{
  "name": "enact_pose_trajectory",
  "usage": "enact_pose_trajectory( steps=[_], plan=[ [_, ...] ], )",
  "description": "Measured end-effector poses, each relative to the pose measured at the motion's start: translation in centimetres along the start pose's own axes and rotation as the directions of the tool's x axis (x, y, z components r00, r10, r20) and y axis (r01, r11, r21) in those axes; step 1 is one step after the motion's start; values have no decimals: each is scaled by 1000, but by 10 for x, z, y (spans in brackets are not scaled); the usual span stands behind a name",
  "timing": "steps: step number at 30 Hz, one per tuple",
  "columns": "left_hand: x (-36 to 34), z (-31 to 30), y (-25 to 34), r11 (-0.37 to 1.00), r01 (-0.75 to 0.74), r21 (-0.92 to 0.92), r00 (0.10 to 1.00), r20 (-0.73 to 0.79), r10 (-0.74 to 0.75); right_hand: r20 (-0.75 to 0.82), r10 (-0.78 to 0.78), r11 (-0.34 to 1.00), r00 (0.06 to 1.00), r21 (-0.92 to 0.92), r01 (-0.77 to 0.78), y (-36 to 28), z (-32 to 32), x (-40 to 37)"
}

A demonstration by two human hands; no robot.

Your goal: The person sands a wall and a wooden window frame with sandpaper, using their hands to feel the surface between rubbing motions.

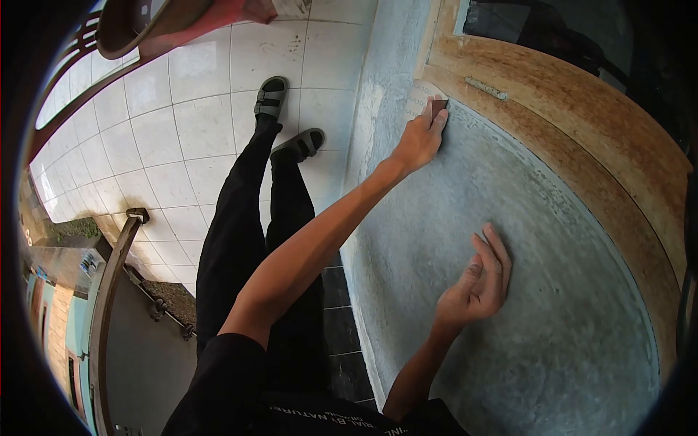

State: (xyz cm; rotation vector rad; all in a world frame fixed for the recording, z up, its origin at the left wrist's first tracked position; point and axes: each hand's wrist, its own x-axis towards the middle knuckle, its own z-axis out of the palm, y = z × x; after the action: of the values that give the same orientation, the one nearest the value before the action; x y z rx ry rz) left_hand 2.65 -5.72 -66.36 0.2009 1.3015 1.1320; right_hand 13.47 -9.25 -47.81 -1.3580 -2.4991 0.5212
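Note:
My left hand (422, 142) reaches to the upper end of the grey-blue wall (436, 218) and presses a folded piece of sandpaper (438, 107) to it. The paper's brown grit side shows beside my thumb, right by the wooden frame's edge. Chalky pale marks lie on the wall around those fingers. Lower on the same wall, my right hand (472, 291) holds nothing. Its fingers are loosely curved and apart, close against the painted surface.
A wooden window frame (560, 145) with dark glass (538, 36) borders the wall. White floor tiles (196, 131) lie under my sandalled feet (270, 98). A red-brown chair (87, 91) holding a round basin (138, 33) stands upper left. A wooden post (116, 269) is at lower left.

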Motion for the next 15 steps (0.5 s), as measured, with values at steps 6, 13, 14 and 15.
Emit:
enact_pose_trajectory(
  steps=[6,13,14,15],
  plan=[
    [-27,21,1,999,-37,-31,999,-23,37,118,-39,968,992,-242,66,-10,16,23],
    [9,1,-5,1000,3,21,998,-63,-1,358,208,773,910,-631,72,-16,50,41],
    [9,1,-7,1000,0,19,998,-64,1,362,202,742,910,-663,100,-15,53,44],
    [8,0,-7,999,-9,35,999,-46,10,364,198,742,910,-662,103,-14,57,45]
  ],
)
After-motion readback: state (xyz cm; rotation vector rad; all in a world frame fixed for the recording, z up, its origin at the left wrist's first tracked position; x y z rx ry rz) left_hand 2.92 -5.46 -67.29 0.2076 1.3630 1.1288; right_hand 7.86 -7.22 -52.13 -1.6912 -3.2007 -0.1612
